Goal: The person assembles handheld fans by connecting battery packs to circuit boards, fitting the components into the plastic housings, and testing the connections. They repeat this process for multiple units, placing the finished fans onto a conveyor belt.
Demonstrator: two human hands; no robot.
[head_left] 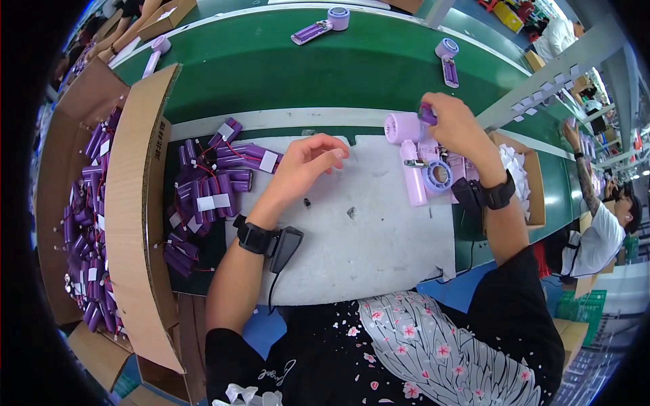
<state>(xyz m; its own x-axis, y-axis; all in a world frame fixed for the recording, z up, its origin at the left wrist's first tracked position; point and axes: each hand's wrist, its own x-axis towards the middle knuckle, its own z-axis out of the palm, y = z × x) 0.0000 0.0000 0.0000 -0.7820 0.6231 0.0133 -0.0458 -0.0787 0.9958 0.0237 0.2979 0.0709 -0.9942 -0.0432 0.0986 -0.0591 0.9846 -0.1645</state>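
My left hand (308,166) hovers over the left part of the white foam mat (379,250), its fingers loosely bent and apart with nothing in them. At the mat's far right corner, the fingers of my right hand (459,128) close round a purple battery pack (427,114), most of which they hide. Just below and left of that hand lie several lilac handheld fan parts, among them a round fan head (403,127), a long handle piece (414,184) and a ring-shaped head (438,176). Left of the mat is a pile of wired purple battery packs (211,193).
A tall cardboard box (135,203) full of purple packs stands at the left. A smaller carton (535,189) with white pieces is at the right. Lilac fans (315,32) lie along the green conveyor belt (271,74). A co-worker (596,237) is at the far right.
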